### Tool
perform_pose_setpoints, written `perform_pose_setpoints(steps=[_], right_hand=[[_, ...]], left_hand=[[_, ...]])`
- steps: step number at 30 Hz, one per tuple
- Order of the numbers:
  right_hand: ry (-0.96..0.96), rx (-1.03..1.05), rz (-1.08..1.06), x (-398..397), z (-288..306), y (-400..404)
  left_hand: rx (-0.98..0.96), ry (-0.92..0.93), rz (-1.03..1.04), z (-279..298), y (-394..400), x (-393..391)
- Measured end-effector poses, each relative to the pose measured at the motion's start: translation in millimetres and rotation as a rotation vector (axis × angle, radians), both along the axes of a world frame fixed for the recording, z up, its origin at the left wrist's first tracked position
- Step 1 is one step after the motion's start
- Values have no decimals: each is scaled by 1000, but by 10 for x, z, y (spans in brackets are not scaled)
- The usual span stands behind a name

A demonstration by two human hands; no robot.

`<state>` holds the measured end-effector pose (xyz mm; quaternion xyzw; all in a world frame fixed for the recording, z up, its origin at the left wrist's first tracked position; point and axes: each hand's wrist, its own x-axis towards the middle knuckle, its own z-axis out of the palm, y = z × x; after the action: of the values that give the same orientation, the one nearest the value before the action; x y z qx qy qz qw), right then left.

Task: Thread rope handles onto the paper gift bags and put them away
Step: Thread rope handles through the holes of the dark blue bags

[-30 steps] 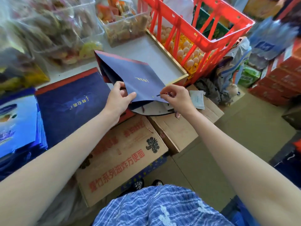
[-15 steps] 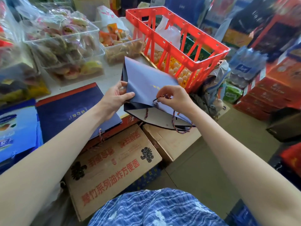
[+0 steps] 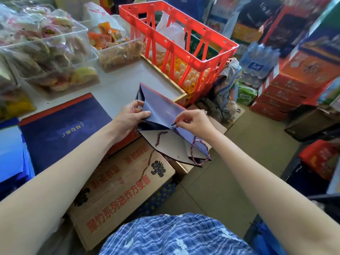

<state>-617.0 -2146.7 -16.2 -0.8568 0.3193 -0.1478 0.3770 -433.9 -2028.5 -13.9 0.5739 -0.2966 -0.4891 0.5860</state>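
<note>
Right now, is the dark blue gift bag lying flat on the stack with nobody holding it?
No, the left hand grips the gift bag by its side while the right hand pinches the rope at its top edge.

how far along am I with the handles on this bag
One rope handle already loops from the near panel. In hand: left hand holds the navy bag while right hand pinches a rope end at a hole. Left: finishing that handle, then putting the bag away.
</note>
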Motion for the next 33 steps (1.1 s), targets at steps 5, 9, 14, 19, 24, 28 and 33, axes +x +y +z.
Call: perform_pose_setpoints(steps=[5, 9, 14, 19, 24, 28, 33], right_hand=[[-20, -89, -8, -72, -22, -14], [0, -201, 3, -159, -2, -4], [14, -211, -7, -234, -46, 38], [6, -90, -47, -257, -130, 48], [-22, -99, -34, -201, -92, 66], [-6, -99, -11, -177, -121, 82], [42, -150, -2, -184, -123, 126]], left_hand=[[8, -8, -30, 5, -75, -52], [45, -36, -65, -18, -161, -92], [97, -60, -59, -84, -205, -119], [88, -27, -84, -105, -152, -98], [88, -21, -67, -101, -125, -80], [75, -16, -45, -105, -110, -71], [105, -35, -71, -115, -114, -73]])
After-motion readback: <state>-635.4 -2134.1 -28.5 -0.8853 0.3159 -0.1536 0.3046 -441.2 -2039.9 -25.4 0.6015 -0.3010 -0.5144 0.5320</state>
